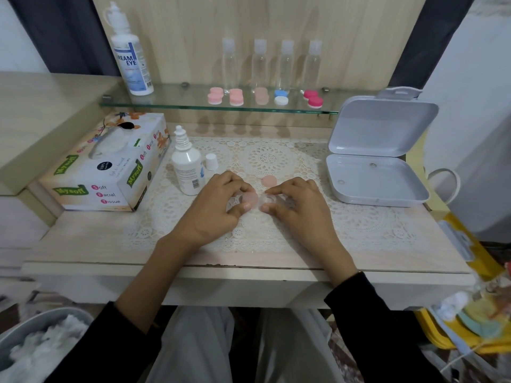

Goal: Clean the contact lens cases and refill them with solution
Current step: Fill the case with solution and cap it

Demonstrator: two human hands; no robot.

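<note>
On my feed the person wears a plain black long-sleeved top. The left sleeve (110, 335) ends partway up the forearm. The right sleeve (367, 313), in the same matte black cloth, reaches close to the wrist. At that cuff I make out a thin reddish edge, perhaps a band or an under-layer; the blur won't let me say which. The left grip (213, 208) and right grip (298, 208) are bare, with short nails. Loose light grey cloth (199, 349) covers both legs in soft folds.
</note>
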